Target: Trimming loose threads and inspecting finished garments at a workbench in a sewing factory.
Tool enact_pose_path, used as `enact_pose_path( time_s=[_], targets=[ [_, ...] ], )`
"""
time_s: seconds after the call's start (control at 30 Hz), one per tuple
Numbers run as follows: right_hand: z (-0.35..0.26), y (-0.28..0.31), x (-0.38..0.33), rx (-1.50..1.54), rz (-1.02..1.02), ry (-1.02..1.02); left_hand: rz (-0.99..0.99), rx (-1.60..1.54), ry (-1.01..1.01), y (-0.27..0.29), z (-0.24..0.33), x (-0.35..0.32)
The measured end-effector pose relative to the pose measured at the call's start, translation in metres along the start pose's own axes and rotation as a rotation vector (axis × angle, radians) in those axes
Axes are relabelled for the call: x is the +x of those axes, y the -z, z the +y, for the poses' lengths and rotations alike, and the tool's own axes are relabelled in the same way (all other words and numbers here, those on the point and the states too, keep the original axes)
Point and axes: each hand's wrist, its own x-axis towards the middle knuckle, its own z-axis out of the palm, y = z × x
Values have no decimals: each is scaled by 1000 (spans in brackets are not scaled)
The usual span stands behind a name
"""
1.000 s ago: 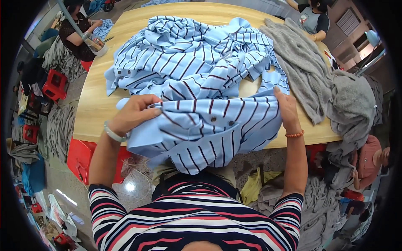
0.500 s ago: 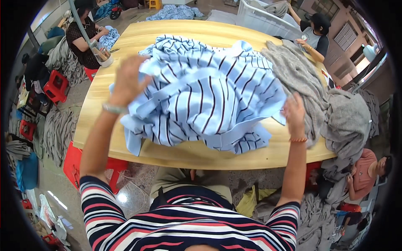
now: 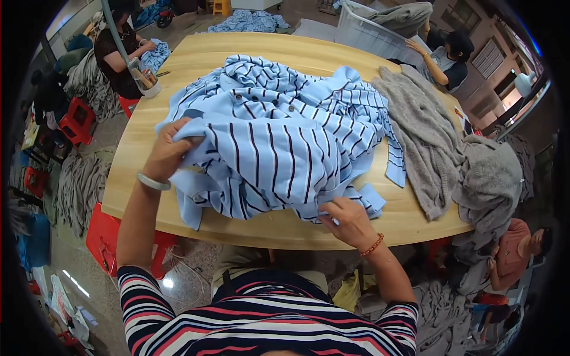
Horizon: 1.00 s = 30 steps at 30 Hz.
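Pale yellow wood grain covers the broad, round-cornered tabletop (image 3: 133,184), and taking its middle as my clock centre, with noon away from the wearer, I work outward from the near edge. Closest to the body, at 6 o'clock, the right hand (image 3: 350,222) curls its fingers on the near edge of a light-blue knit garment with thin dark stripes (image 3: 273,157); I read that as a pinch, since a bit of blue shows between the fingers. The garment lies between the hands, bunched, its span slanting from 10 o'clock down to 5, its stripes running roughly noon to 6. At its 10 o'clock corner the left hand (image 3: 169,151) grips the cloth between thumb and fingers. Both hands touch it, the left one farther out.

Beyond, toward noon, sits a crumpled heap of matching striped knits (image 3: 267,77); I can't tell exactly where it meets the garment. Fuzzy grey knitwear (image 3: 424,130) sprawls at 2 to 3 o'clock. Past the table, I see a large whitish plastic bin (image 3: 371,35) at 1 o'clock.
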Motion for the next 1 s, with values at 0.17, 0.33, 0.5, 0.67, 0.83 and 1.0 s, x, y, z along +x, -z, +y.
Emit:
enact_pose_path(
  time_s=[0.17, 0.33, 0.5, 0.67, 0.83, 1.0],
  targets=[
    [-21, 25, 14, 24, 187, -29, -161, 193, 163, -6, 31, -24],
    [-10, -8, 6, -83, -121, -103, -138, 264, 235, -9, 8, -30],
    [15, 36, -24, -227, 188, -139, -52, 298, 183, 11, 3, -42],
    [66, 95, -112, -625, 397, -542, -206, 460, 219, 12, -19, -61],
    [47, 58, -124, -233, -116, -676, -346, 706, 311, -18, -33, -69],
    [-24, 76, -11, -473, 435, -351, -340, 599, 297, -27, -30, -66]
  ],
)
